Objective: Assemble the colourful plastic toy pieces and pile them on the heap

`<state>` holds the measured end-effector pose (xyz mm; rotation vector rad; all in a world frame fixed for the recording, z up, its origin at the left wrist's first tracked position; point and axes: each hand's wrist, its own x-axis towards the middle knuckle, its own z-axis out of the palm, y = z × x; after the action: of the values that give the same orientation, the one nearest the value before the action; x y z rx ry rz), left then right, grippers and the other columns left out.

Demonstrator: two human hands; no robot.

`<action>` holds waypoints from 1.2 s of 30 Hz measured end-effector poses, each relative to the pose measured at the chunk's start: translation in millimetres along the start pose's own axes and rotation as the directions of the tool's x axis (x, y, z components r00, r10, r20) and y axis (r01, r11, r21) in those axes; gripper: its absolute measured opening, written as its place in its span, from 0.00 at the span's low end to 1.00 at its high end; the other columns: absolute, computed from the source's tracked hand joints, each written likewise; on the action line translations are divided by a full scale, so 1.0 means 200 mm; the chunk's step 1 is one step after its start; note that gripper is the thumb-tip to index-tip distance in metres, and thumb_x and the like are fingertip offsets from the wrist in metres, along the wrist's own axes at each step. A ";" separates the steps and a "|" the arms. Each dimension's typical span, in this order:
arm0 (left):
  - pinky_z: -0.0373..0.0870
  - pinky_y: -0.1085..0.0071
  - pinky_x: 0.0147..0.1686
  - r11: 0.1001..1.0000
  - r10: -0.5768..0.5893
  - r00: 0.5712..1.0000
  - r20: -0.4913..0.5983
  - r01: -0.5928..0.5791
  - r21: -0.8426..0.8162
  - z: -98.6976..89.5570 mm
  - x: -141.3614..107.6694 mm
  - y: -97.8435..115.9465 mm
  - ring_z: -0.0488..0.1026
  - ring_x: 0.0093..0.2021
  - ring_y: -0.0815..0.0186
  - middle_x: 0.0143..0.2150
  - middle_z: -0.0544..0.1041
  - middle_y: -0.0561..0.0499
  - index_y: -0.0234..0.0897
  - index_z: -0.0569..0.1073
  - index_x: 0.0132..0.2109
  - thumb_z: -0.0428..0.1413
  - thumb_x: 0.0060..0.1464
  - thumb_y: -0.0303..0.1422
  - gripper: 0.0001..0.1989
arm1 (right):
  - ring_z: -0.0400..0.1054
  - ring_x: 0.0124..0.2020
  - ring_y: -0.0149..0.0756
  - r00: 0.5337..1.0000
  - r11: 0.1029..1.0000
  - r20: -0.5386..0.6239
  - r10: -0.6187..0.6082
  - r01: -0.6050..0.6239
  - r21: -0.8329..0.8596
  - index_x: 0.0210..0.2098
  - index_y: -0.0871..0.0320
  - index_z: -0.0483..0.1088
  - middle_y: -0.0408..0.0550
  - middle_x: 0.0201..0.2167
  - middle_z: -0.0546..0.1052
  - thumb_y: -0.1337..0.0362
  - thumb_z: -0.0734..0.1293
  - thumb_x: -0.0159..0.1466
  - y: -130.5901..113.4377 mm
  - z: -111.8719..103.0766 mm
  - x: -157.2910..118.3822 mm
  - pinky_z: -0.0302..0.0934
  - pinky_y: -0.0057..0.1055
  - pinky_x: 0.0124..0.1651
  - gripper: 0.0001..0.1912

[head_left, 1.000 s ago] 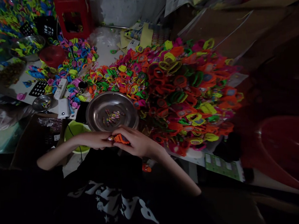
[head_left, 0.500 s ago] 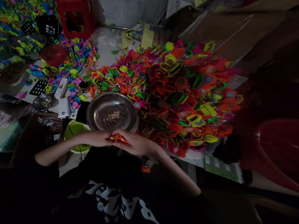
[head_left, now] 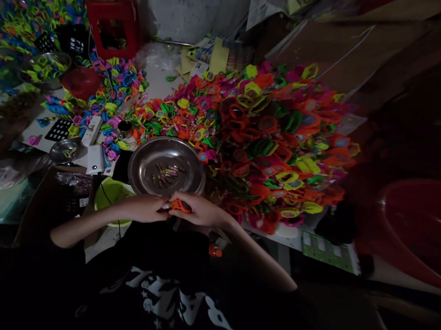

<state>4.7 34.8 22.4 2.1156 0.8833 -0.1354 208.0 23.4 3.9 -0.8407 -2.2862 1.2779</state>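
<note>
My right hand [head_left: 199,210] is closed on an orange plastic toy watch [head_left: 181,206], near the front rim of a steel bowl. Against its left end, my left hand [head_left: 148,208] pinches a small wrapped candy-like piece [head_left: 165,206] with its fingertips. Both hands nearly touch each other, in front of my black shirt. Several small striped pieces [head_left: 165,174] lie in the steel bowl [head_left: 140,153]. A large heap of orange, green, yellow and pink toy watches [head_left: 276,148] rises to the right of the bowl.
A lime-green basin [head_left: 106,191] is below my left forearm. Farther left are a small metal bowl [head_left: 63,152], a white power strip [head_left: 91,130] and a red bowl [head_left: 82,82]. Another person's hands [head_left: 14,122] show at the left edge. A red tub [head_left: 417,219] stands at the right.
The other person's hands and arm have come into view at the left. My hands remain together around the orange watch, with slightly shifted fingers. The view has moved a little.
</note>
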 end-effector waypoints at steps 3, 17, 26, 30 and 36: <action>0.69 0.67 0.41 0.999 0.012 0.993 -0.114 -0.009 0.032 0.01 -0.02 -0.01 0.75 0.43 0.59 0.46 0.76 0.41 0.34 0.65 0.53 0.50 0.59 0.37 0.17 | 0.68 0.36 0.33 0.998 0.997 -0.068 0.005 -0.011 -0.079 0.40 0.60 0.66 0.48 0.35 0.74 0.57 0.61 0.65 0.02 -0.01 -0.02 0.61 0.29 0.41 0.11; 0.70 0.68 0.42 0.955 0.196 0.966 -0.166 -0.149 0.258 0.03 -0.05 -0.05 0.75 0.42 0.63 0.44 0.76 0.44 0.36 0.68 0.51 0.45 0.63 0.35 0.14 | 0.68 0.38 0.33 0.989 0.998 -0.145 0.041 -0.047 -0.039 0.41 0.59 0.65 0.48 0.37 0.73 0.61 0.64 0.62 -0.01 0.02 -0.06 0.62 0.30 0.42 0.10; 0.70 0.67 0.44 0.929 0.223 0.959 -0.174 -0.155 0.336 0.08 -0.07 -0.07 0.74 0.45 0.62 0.49 0.74 0.43 0.37 0.65 0.54 0.44 0.64 0.34 0.15 | 0.67 0.39 0.35 0.961 0.999 -0.273 0.028 -0.037 -0.026 0.37 0.58 0.66 0.48 0.36 0.72 0.61 0.67 0.60 0.02 0.10 -0.06 0.62 0.32 0.43 0.08; 0.71 0.66 0.43 0.905 0.240 0.951 -0.197 -0.145 0.400 0.09 -0.07 -0.07 0.75 0.45 0.60 0.50 0.74 0.43 0.36 0.66 0.53 0.44 0.64 0.35 0.14 | 0.66 0.39 0.35 0.952 1.000 -0.306 0.009 -0.003 0.022 0.36 0.58 0.67 0.49 0.36 0.71 0.61 0.67 0.60 0.05 0.11 -0.07 0.62 0.32 0.43 0.08; 0.73 0.63 0.40 0.864 0.257 0.950 -0.179 -0.143 0.482 0.10 -0.07 -0.08 0.75 0.42 0.59 0.47 0.74 0.42 0.35 0.67 0.51 0.43 0.64 0.34 0.13 | 0.67 0.36 0.33 0.961 1.000 -0.276 0.024 -0.018 0.025 0.35 0.58 0.66 0.47 0.34 0.72 0.61 0.66 0.61 0.05 0.10 -0.07 0.62 0.30 0.40 0.08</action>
<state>-11.2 20.0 4.8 2.7080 0.8142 0.0232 208.6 5.3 -15.7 -0.9719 -2.0438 1.1141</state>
